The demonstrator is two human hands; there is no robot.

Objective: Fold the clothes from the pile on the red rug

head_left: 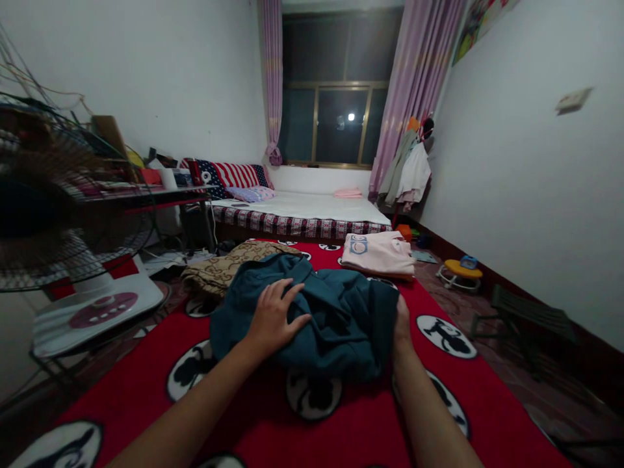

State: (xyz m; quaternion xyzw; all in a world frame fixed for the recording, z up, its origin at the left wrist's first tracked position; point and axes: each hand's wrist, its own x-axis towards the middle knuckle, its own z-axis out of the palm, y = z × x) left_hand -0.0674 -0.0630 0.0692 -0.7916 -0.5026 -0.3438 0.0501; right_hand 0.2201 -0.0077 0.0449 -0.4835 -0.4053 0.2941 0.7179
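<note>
Two bare forearms, the left (190, 409) and the right (424, 403), reach in from the near side over a red cover (361, 422) printed with white discs and black figures. Beyond them, in the middle of the cover, lies a rumpled teal garment (336, 312), bunched into loose folds. The left hand (280, 315) rests on top of it, open, with thumb and fingers spread across the cloth. The right hand (402, 322) is against the garment's right edge; its fingers are hidden behind the fabric, so whether they grip cannot be told.

Just beyond the garment on the left is a brown patterned cloth (224, 263), partly covered by the teal one. Farther off on the right of the cover lies a folded pale pink garment (380, 253) with a blue print, apart from both hands.

At the near left stands a fan (97, 315) with a white base, and past it a cluttered worktop (190, 190). On the far side, a bed (312, 205) carries a striped, starred cushion (238, 174) and a folded pink cloth (348, 193) below a dark window (341, 123). To the right, a low yellow stool (458, 268) stands near the wall, with a dark folding stool (529, 311) nearer.
</note>
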